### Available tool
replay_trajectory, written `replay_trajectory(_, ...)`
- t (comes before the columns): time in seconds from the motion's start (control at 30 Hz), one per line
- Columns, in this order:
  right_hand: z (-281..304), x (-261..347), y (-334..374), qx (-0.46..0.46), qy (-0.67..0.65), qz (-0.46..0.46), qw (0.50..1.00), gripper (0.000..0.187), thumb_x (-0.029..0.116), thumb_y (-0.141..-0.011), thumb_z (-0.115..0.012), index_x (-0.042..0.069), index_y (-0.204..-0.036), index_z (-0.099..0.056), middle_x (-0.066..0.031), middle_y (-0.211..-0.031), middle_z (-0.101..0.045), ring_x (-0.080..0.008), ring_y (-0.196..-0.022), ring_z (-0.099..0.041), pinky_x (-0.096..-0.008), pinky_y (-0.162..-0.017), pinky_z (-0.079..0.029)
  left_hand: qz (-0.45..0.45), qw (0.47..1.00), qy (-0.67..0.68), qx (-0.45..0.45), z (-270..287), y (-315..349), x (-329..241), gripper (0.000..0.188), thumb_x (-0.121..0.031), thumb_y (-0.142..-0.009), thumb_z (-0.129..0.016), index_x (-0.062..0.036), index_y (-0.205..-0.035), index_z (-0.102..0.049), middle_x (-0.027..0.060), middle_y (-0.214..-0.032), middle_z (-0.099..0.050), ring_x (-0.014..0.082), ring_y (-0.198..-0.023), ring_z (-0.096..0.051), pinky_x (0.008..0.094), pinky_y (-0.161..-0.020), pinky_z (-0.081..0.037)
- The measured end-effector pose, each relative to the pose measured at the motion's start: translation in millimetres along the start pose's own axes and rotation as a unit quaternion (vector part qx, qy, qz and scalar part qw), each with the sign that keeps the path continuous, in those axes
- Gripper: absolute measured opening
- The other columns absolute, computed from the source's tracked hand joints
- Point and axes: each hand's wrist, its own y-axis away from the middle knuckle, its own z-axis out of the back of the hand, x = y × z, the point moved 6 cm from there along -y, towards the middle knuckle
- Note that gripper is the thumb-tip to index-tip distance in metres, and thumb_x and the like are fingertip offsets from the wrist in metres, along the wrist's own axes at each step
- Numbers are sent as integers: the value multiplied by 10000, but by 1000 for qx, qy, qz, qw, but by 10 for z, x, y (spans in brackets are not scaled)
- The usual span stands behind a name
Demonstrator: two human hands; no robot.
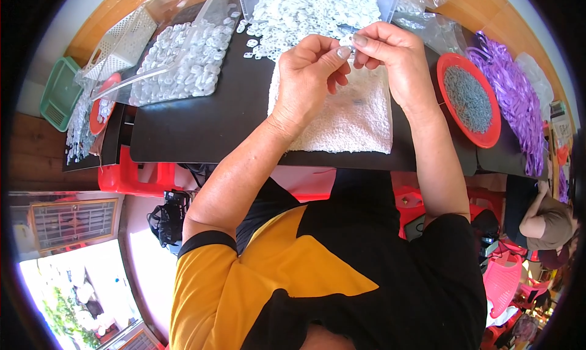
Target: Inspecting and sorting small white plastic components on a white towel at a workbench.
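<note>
My left hand [310, 75] and my right hand [398, 57] meet above the far part of a white towel [342, 130]. Thumb and fingers of both are closed in a pinch around a small white plastic piece [347, 40], mostly covered by the fingertips. Just beyond them, a heap of similar white pieces [311, 11] spills from a clear plastic bin onto the black table [183, 133]. Whether a second tiny part is pinched with the piece, I cannot tell.
On the left stand a clear box of white pieces [183, 69], a white basket [122, 42] and a green basket [60, 93]. At right are a red bowl [495, 115] of small grey parts and purple ribbons [513, 87]. Another person [549, 225] sits far right.
</note>
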Motion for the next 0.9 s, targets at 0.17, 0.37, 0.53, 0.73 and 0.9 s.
replay_trajectory(0.17, -23, -27, -6, 21, 4, -3, 1000, 146, 170, -883, -634, 28, -882, -671, -9, -702, -619, -85, -656, -588, -211, -620, -402, -1, 1000, 4, 4, 7, -2, 20, 145, -130, -920, -625, 9, -904, -589, 44, -702, -617, 82, -576, -570, 206, -470, -429)
replay_trajectory(0.37, -63, -111, -17, 55, -22, -14, 998, 143, 165, -886, -630, 24, -887, -654, 0, -683, -592, -88, -646, -578, -210, -617, -396, -2, 1000, -9, -1, 54, -29, 33, 131, -115, -916, -615, 7, -886, -579, 40, -693, -606, 83, -572, -557, 215, -477, -430)
replay_trajectory(0.53, -87, -51, -5, 55, -2, 4, 998, 165, 180, -911, -605, 24, -870, -640, 1, -674, -574, -79, -628, -543, -209, -618, -392, -13, 1000, -5, 11, 53, -35, 22, 140, -126, -912, -622, -2, -865, -577, 27, -677, -594, 77, -572, -548, 215, -483, -427)
replay_trajectory(0.73, -76, -31, -14, 47, 24, 27, 998, 188, 193, -925, -589, 22, -858, -634, 4, -655, -550, -76, -621, -519, -215, -614, -380, -3, 1000, -22, 14, 44, -32, 21, 137, -128, -910, -625, -7, -868, -578, 21, -665, -587, 73, -566, -542, 211, -483, -418)
replay_trajectory(0.9, -78, -45, -16, 46, 37, 31, 998, 208, 206, -913, -598, 17, -829, -624, 11, -633, -522, -69, -604, -492, -217, -585, -377, 0, 1000, -22, 15, 30, -23, 28, 139, -132, -911, -624, -8, -867, -576, 19, -655, -582, 72, -556, -533, 211, -478, -410)
